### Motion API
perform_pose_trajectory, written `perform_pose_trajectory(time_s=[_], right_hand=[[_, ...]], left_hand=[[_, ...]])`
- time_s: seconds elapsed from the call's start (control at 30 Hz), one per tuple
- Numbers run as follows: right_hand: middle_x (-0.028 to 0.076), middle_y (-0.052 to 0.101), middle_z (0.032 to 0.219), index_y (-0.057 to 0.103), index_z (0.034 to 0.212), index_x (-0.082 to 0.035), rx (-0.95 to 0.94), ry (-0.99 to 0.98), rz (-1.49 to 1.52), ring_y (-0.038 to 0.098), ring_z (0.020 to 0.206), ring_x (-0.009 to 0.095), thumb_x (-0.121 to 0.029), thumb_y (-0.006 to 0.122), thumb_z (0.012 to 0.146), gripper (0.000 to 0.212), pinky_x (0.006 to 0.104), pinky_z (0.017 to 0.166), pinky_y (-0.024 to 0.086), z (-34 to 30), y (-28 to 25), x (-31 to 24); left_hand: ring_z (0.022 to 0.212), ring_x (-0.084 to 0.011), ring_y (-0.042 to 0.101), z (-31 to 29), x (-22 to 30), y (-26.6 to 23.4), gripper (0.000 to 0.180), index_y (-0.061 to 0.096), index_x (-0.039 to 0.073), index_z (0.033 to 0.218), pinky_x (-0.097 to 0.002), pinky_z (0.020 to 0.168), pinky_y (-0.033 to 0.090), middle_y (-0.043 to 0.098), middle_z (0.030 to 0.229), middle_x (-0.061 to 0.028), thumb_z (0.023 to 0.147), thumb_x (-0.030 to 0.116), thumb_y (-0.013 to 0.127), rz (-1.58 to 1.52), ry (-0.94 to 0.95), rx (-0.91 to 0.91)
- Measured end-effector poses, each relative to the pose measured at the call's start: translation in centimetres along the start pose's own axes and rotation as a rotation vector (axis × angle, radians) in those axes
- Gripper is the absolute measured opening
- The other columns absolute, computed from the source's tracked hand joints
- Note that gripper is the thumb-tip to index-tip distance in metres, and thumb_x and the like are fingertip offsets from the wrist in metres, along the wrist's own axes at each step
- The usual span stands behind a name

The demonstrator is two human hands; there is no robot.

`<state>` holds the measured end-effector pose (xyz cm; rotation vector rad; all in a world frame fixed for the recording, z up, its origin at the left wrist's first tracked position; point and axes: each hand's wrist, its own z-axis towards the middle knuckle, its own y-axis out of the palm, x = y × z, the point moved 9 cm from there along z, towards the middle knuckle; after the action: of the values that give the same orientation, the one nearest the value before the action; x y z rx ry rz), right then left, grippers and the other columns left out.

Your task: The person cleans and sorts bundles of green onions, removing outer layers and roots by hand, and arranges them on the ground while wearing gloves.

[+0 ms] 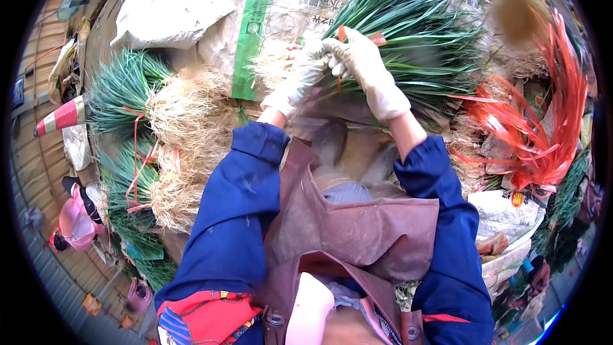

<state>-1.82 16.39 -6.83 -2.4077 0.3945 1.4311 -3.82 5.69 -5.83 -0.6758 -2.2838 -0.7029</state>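
Note:
A large bunch of scallion-like greens lies in front of me, leaves spread to the right and pale stringy roots to the left. A red plastic strip goes round it. Both hands wear whitish gloves and meet over the bunch. My right hand is closed, its fingers bent and pinching the strip. My left hand is closed too, its fingertips against the right ones at the strip; they are partly hidden.
Tied bunches with pale roots are stacked at the left. Printed woven sacking with a green stripe lies underneath. A white sack is at the far left. Loose red plastic strips hang at the right, above a white sack. A person in pink is at far left.

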Motion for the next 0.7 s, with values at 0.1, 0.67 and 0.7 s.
perform_pose_trajectory(time_s=[0.1,0.67,0.7], right_hand=[[0.001,0.060,0.063,0.060,0.087,-0.004,-0.058,-0.039,0.375,0.050,0.042,0.006,-0.025,0.050,0.091,0.024,0.0180,0.036,0.036,1.4,0.0,2.3],[0.005,0.058,0.069,0.059,0.081,-0.001,-0.048,-0.686,-0.167,0.053,0.056,0.015,-0.023,0.052,0.090,0.024,0.0299,0.054,0.044,-6.4,0.0,-11.6],[0.006,0.059,0.070,0.059,0.083,-0.002,-0.134,-0.605,-0.075,0.055,0.058,0.016,-0.024,0.050,0.091,0.026,0.0299,0.056,0.045,-3.5,0.1,-11.8]], left_hand=[[0.055,-0.0145,0.047,0.4,1.2,0.9,0.032,0.054,0.008,0.112,-0.0292,0.045,0.037,0.058,0.077,-0.0041,0.084,0.023,0.061,-0.095,0.129,-0.019],[0.048,-0.0111,0.053,2.3,1.1,-1.2,0.037,0.053,-0.003,0.100,-0.0243,0.041,0.043,0.059,0.067,-0.0065,0.067,0.000,0.070,0.510,0.116,-0.237],[0.043,-0.0089,0.051,1.5,0.1,-1.4,0.029,0.055,-0.001,0.095,-0.0222,0.037,0.040,0.059,0.063,-0.0043,0.069,-0.001,0.069,0.331,-0.151,-0.275]])
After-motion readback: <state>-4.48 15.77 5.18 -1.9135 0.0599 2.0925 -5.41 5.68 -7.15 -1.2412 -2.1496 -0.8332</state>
